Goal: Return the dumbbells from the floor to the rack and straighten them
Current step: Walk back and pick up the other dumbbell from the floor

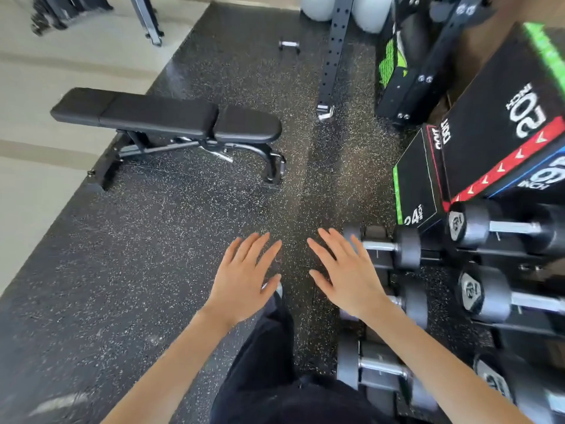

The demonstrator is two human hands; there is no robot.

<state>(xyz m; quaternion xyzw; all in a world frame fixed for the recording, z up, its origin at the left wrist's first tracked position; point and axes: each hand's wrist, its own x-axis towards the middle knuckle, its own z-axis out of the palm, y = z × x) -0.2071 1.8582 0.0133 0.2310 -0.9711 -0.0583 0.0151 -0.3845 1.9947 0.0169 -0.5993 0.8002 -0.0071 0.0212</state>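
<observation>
We're looking straight down on black rubber flooring (pixel 146 240) flecked with pale specks, and on the left it gives way to a smooth, pale floor (pixel 46 96). Both hands are out in front of us, palms down above the rubber. Our left hand (pixel 244 276) has its fingers straight and a little spread, gripping nothing. Our right hand (pixel 345 270) matches it, fingers straight and fanned, nothing in it. The two are near each other, not touching.

Far ahead, one small dumbbell (pixel 289 45) with a bright handle lies on the rubber, just left of a black perforated upright (pixel 334 50) and well apart from our hands. On our right stands the rack (pixel 375 233), loaded on two levels. The lower row (pixel 406 249) sits just beyond our right fingertips. The bigger upper row (pixel 477 293) is farther right, with its heads facing us.

Beyond the rack are stacked black jump boxes (pixel 504 117) marked in inches. Left of centre, a black padded bench (pixel 165 117) stands flat on the rubber. Two pale grey balls (pixel 318 7) sit at the top edge, and our dark trousers (pixel 266 356) show below.
</observation>
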